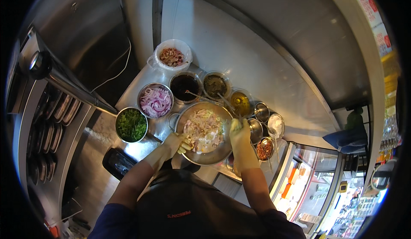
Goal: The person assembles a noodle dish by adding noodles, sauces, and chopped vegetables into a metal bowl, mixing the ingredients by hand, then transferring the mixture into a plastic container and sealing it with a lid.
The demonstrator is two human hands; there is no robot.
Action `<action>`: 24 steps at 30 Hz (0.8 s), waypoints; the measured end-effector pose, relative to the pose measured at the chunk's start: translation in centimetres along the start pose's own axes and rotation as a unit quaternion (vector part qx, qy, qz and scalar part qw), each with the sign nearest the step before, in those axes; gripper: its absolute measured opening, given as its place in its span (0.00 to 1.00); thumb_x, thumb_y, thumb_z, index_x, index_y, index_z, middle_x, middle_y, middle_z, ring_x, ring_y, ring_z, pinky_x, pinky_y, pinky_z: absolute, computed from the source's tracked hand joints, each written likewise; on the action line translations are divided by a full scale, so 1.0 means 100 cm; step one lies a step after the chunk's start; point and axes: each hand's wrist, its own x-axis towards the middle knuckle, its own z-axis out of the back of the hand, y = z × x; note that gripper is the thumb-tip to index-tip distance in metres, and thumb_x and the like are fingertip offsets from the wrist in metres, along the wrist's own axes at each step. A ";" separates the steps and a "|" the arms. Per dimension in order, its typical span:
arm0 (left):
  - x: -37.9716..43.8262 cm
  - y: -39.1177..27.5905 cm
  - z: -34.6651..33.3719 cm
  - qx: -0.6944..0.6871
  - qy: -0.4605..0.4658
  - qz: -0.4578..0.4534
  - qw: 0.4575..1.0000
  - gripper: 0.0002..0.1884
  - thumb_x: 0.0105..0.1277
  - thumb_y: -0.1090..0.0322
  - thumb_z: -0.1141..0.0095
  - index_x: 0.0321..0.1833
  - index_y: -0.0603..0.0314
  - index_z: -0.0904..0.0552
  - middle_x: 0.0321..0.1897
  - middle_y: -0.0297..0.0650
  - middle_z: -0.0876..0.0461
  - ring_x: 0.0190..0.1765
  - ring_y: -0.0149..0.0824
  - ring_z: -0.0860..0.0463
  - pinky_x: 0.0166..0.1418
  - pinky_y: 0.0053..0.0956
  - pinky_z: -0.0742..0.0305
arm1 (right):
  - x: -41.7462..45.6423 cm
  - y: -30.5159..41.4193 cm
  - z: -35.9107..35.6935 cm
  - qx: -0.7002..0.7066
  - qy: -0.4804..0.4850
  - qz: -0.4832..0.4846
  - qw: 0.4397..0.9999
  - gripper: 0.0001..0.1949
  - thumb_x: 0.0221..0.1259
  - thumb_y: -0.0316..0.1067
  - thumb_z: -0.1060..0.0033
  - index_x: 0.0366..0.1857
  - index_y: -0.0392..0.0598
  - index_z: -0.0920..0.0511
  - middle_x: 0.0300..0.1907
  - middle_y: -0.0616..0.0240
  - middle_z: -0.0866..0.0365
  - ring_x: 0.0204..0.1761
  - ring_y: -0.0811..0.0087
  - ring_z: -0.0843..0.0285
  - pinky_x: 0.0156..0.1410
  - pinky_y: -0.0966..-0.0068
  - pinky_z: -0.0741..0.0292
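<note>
Before me a wide metal pan point(221, 157) holds sliced pale meat point(200, 126) with chopped bits and white powder on it. My left hand point(179, 143), in a thin glove, is at the pan's lower left rim; whether its fingers grip the rim cannot be told. Gloved too, my right hand point(239, 128) is closed by the right rim, around what looks like the handles of metal utensils point(227, 102) near the oil. Behind the pan stand a container of dark liquid point(184, 87), one of herb-flecked liquid point(215, 85) and one of yellow oil point(240, 101).
Sliced red onion point(156, 101) and chopped greens point(131, 125) fill metal pots at left. A white tub point(173, 55) stands at the back. On the right are a bowl of white powder point(276, 125) and one of reddish pieces point(265, 148). A black tray point(118, 163) lies lower left.
</note>
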 end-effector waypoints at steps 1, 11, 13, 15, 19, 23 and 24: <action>-0.001 0.004 0.001 0.002 0.011 -0.006 1.000 0.25 0.91 0.50 0.46 0.45 0.68 0.10 0.36 0.53 0.04 0.23 0.40 0.14 0.25 0.31 0.21 | 0.015 0.007 0.006 -0.026 0.015 0.028 0.999 0.10 0.87 0.38 0.36 0.51 0.42 0.16 0.44 0.62 0.11 0.45 0.68 0.12 0.44 0.75 0.11; -0.013 0.003 0.007 0.000 -0.027 -0.014 1.000 0.25 0.88 0.46 0.41 0.47 0.65 0.09 0.34 0.48 0.05 0.24 0.35 0.13 0.28 0.30 0.19 | -0.001 0.014 -0.015 -0.069 -0.029 0.043 0.996 0.21 0.90 0.52 0.45 0.38 0.48 0.16 0.29 0.69 0.18 0.33 0.68 0.16 0.42 0.70 0.14; -0.002 0.011 -0.016 0.026 0.032 -0.094 0.995 0.25 0.89 0.45 0.42 0.51 0.65 0.10 0.36 0.47 0.05 0.28 0.34 0.12 0.29 0.29 0.19 | -0.023 0.015 0.007 0.019 0.057 0.002 0.998 0.16 0.87 0.50 0.40 0.37 0.54 0.19 0.30 0.71 0.21 0.35 0.68 0.20 0.44 0.67 0.16; 0.029 0.028 -0.015 -0.006 0.112 -0.003 0.994 0.27 0.86 0.39 0.40 0.52 0.62 0.12 0.34 0.44 0.07 0.24 0.33 0.16 0.24 0.27 0.28 | -0.031 0.021 0.020 0.018 0.198 0.032 0.980 0.15 0.88 0.44 0.40 0.34 0.57 0.22 0.27 0.69 0.26 0.28 0.71 0.29 0.35 0.69 0.26; 0.117 0.050 0.063 -0.092 0.219 0.120 0.964 0.29 0.88 0.39 0.44 0.55 0.65 0.13 0.37 0.49 0.08 0.26 0.38 0.19 0.29 0.31 0.29 | -0.090 0.075 -0.022 -0.134 0.135 0.110 0.976 0.12 0.89 0.43 0.38 0.47 0.47 0.14 0.35 0.65 0.14 0.33 0.69 0.17 0.41 0.71 0.16; 0.080 0.030 0.019 0.106 0.037 0.072 0.991 0.27 0.91 0.44 0.47 0.60 0.67 0.12 0.39 0.49 0.07 0.28 0.37 0.20 0.32 0.32 0.28 | -0.093 0.196 0.101 -0.252 0.074 0.344 0.901 0.16 0.88 0.42 0.36 0.63 0.42 0.11 0.46 0.58 0.05 0.40 0.69 0.08 0.48 0.69 0.08; 0.062 0.028 -0.004 0.121 0.017 0.072 0.990 0.27 0.91 0.44 0.47 0.60 0.67 0.12 0.39 0.48 0.07 0.28 0.36 0.20 0.32 0.31 0.28 | -0.098 0.229 0.137 -0.260 0.011 0.377 0.889 0.16 0.86 0.43 0.33 0.63 0.45 0.10 0.47 0.60 0.04 0.41 0.69 0.07 0.47 0.67 0.08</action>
